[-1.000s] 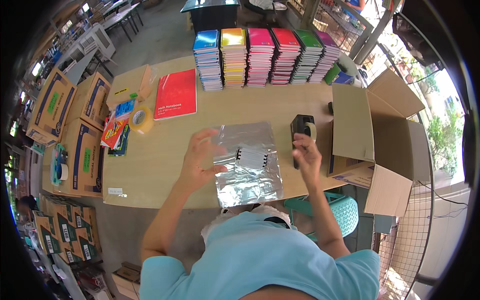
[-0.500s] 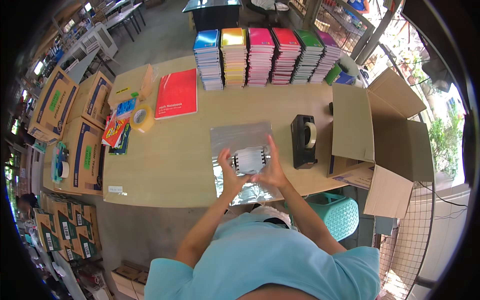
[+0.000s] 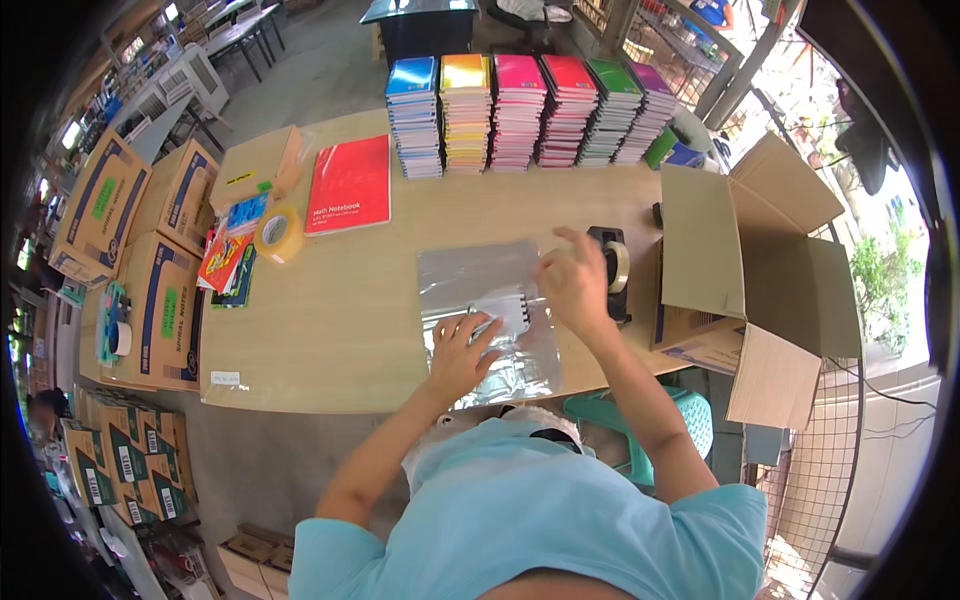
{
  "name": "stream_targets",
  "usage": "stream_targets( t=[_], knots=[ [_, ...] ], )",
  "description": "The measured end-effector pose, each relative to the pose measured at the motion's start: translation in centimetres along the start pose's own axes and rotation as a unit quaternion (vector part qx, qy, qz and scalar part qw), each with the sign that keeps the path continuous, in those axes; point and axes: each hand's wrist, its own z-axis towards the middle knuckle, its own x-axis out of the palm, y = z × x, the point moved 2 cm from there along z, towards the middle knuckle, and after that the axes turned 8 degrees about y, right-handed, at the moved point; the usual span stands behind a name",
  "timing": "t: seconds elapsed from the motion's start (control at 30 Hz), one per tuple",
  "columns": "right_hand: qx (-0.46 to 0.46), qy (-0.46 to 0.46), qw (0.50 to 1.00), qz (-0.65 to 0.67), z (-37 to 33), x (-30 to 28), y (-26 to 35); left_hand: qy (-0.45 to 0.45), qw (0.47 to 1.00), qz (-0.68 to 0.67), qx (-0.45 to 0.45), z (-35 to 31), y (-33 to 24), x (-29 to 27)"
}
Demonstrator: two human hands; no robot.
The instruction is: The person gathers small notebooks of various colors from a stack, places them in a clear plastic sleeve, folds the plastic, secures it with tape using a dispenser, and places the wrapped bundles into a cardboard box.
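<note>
A clear plastic sheet or bag [image 3: 465,268] lies near the table's front edge. On it sits a small white paper bundle with black spiral-like edges [image 3: 508,308]; whether it is one notebook or several, I cannot tell. My left hand [image 3: 462,352] rests on the bundle's left part with fingers spread, covering some of it. Raised above the sheet's right edge is my right hand [image 3: 572,282], its fingers apart and nothing visible in them. It partly overlaps a black tape dispenser [image 3: 616,300] carrying a roll of tape [image 3: 621,266].
Tall stacks of coloured spiral notebooks [image 3: 515,115] line the table's back. An open carton [image 3: 700,240] stands at right. To the left are a red notebook [image 3: 350,185], a large tape roll [image 3: 278,235] and closed cartons [image 3: 160,320]. A teal stool [image 3: 690,420] is below the table.
Both hands framed the bundle before. My right hand has since lifted away, up and right toward the tape dispenser. My left hand has flattened onto the bundle.
</note>
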Motion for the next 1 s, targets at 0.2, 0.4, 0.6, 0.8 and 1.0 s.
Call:
stream_targets(
  t=[0.2, 0.4, 0.6, 0.8, 1.0],
  knots=[
    [-0.236, 0.412, 0.880, -0.026, 1.0, -2.8, 2.4, 0.163, 0.982, -0.004, 0.100, 1.2, 3.0, -3.2],
    [-0.304, 0.450, 0.837, -0.072, 3.2, 1.8, -0.4, 0.253, 0.949, 0.028, 0.187, 2.6, 4.3, -4.2],
    [-0.279, 0.486, 0.827, 0.044, 4.0, 4.1, 0.1, 0.329, 0.923, 0.062, 0.187, 3.7, 3.6, -5.0],
    [-0.349, 0.338, 0.865, 0.127, 4.6, 5.0, 1.2, 0.365, 0.913, 0.037, 0.179, 5.0, 4.7, -4.5],
    [-0.305, 0.314, 0.884, 0.163, 4.4, 5.8, 1.1, 0.380, 0.904, 0.010, 0.196, 5.6, 5.1, -3.9]
  ],
)
